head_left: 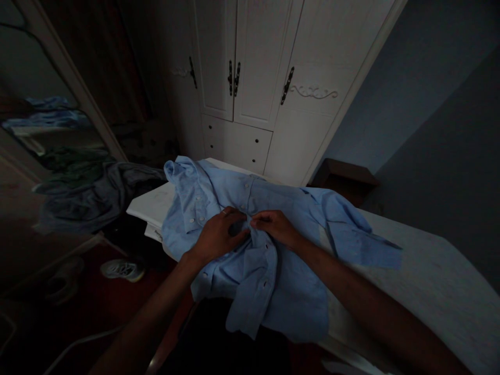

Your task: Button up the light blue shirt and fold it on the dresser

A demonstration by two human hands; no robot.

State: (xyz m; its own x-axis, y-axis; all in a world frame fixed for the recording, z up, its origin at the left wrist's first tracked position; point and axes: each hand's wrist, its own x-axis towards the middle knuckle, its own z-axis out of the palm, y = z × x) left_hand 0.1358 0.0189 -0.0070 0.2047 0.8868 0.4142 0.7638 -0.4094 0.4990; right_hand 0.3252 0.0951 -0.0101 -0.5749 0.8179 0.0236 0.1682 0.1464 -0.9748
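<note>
A light blue button-up shirt (299, 291) lies spread over a white table, its lower part hanging over the near edge. My left hand (222, 232), a ring on one finger, pinches the cloth at the front opening. Close beside it, my right hand (275, 226) pinches the same opening, with the fingertips of both hands nearly meeting. Whether a button sits between them is hidden. Below the hands the front strip folds over and shows buttonholes. One sleeve (363, 242) stretches to the right; a cuff with buttons rests near my left hand.
The white table (414, 260) extends to the right. Behind it stands a white wardrobe (253, 67) with dark handles. Dark clothes (89, 192) are heaped at the left, below a mirror (39, 78). A shoe (123, 270) lies on the red floor. A brown box-like piece (344, 179) stands behind.
</note>
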